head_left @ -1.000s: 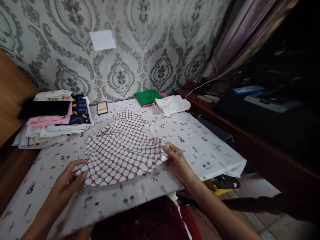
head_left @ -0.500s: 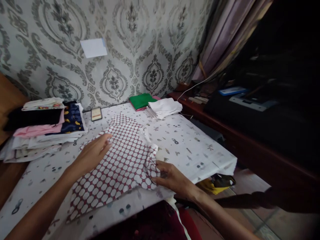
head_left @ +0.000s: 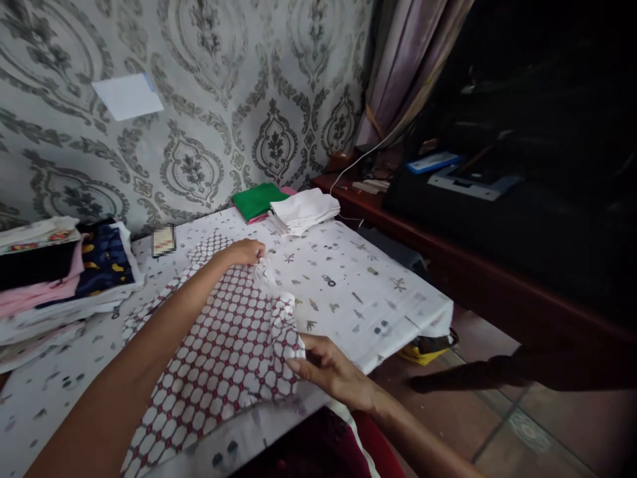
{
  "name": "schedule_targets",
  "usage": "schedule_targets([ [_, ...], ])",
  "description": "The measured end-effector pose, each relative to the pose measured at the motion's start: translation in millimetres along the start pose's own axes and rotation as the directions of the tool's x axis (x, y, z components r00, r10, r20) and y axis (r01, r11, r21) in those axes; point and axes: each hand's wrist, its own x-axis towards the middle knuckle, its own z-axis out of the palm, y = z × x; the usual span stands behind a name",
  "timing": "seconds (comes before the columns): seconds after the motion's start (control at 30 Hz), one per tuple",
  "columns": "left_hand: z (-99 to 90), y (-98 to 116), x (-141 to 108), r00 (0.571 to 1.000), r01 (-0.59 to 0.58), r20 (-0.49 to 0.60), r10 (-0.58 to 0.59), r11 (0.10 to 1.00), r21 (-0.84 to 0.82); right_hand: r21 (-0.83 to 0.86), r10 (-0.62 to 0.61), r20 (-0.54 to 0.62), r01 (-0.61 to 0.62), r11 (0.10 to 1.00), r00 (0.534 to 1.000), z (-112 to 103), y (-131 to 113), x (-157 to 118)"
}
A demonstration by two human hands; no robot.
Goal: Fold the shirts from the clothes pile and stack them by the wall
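Note:
A white garment point(head_left: 223, 352) with a red and grey lattice pattern lies spread on the cloth-covered table. My left hand point(head_left: 246, 252) reaches across it, its fingers closed on the garment's far edge beside the white neckline trim. At the right edge, near the bunched part, my right hand point(head_left: 326, 368) pinches the garment between thumb and fingers. My left forearm hides part of the patterned fabric.
Folded clothes point(head_left: 64, 265) are stacked at the left. A green folded cloth point(head_left: 259, 200) and white folded cloths point(head_left: 306, 209) lie at the back. The table point(head_left: 393, 299) ends at the right, beside a dark red wooden desk point(head_left: 423, 232).
My left hand has moved from above the middle of the garment to its far edge and closed there. My right hand stays at the right edge. The view has shifted to the right.

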Motion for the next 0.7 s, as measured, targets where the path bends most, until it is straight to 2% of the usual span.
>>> schedule_targets([
  [0.07,-2.6,-1,-3,1.0,0.017,-0.014,-0.018,0.996,-0.087,-0.04,-0.046,-0.067,0.043,0.998,0.997,-2,-10,0],
  [0.13,-1.5,-3,-6,0.994,0.013,-0.102,-0.033,0.981,-0.192,-0.165,-0.083,-0.165,0.056,0.985,0.983,-5,-24,-4],
  [0.23,9.0,-7,-10,0.964,-0.015,-0.256,-0.075,0.943,-0.332,-0.418,-0.086,-0.309,-0.054,0.907,0.947,-12,-37,-18],
  [0.3,20.0,-10,-11,0.95,-0.022,-0.297,-0.101,0.923,-0.385,-0.57,-0.037,-0.365,-0.192,0.799,0.93,-18,-35,-29],
  [0.4,35.2,-14,-9,0.943,-0.023,-0.313,-0.117,0.912,-0.409,-0.717,0.101,-0.407,-0.386,0.581,0.908,-28,-23,-42],
  [0.47,40.7,-14,-7,0.937,-0.021,-0.326,-0.124,0.914,-0.406,-0.775,0.178,-0.419,-0.453,0.441,0.89,-33,-17,-46],
  [0.53,42.3,-13,-6,0.932,-0.014,-0.337,-0.132,0.918,-0.397,-0.81,0.185,-0.458,-0.494,0.317,0.87,-37,-16,-43],
  [0.6,41.4,-11,-5,0.93,-0.006,-0.341,-0.137,0.922,-0.388,-0.844,0.106,-0.471,-0.483,0.233,0.876,-36,-17,-33],
  [0.7,39.4,-7,-7,0.931,0.007,-0.337,-0.143,0.927,-0.375,-0.938,-0.045,-0.318,-0.307,0.162,0.947,-28,-17,-4],
])
